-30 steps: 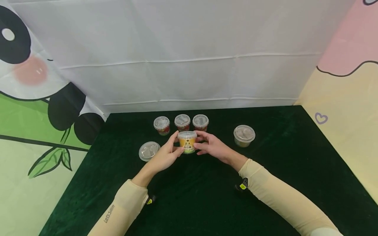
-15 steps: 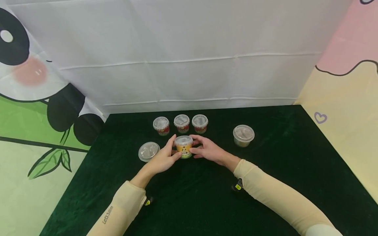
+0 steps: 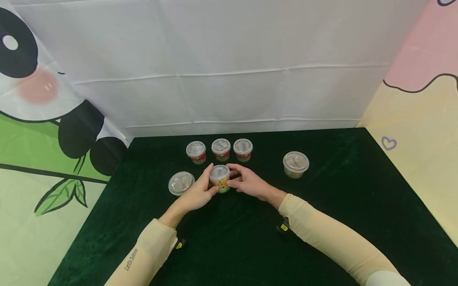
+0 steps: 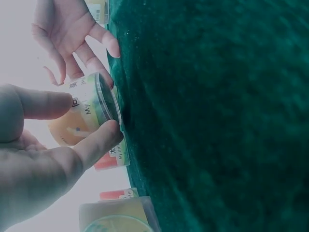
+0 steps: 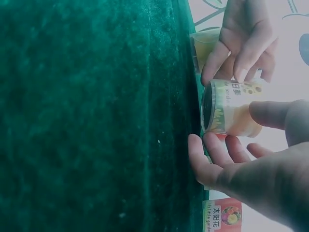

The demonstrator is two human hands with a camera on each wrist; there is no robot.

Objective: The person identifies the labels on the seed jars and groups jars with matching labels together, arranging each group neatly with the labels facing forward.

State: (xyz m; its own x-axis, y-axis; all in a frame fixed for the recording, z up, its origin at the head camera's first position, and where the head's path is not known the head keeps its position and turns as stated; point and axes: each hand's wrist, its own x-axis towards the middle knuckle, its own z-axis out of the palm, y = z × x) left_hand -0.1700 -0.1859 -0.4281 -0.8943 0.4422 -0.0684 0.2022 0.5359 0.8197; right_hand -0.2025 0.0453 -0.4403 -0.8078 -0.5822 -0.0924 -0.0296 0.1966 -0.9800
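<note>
A small plastic cup (image 3: pixel 220 180) with a clear lid and a yellow-green sunflower-kit label is between my two hands. My left hand (image 3: pixel 195 194) grips its left side, with the thumb in front. My right hand (image 3: pixel 252 183) holds its right side with the thumb against the label; its other fingers curve around the far side. In the left wrist view the cup (image 4: pixel 82 113) lies between my thumb and a finger. The right wrist view shows its dark base (image 5: pixel 207 108) close to the green cloth. Whether the base touches the cloth, I cannot tell.
Behind the hands stand three red-labelled lidded cups (image 3: pixel 196 152) in a row. A clear-lidded tub (image 3: pixel 181 183) is just left of my left hand, and another lidded tub (image 3: pixel 295 164) stands to the right. Dark green cloth (image 3: pixel 229 246) covers the table; a white sheet (image 3: pixel 229 79) hangs behind.
Both hands have brought the yellow-labelled cup nearer to me and slightly left. Its lid now faces up more, and less of the label shows. The other cups and tubs stay put.
</note>
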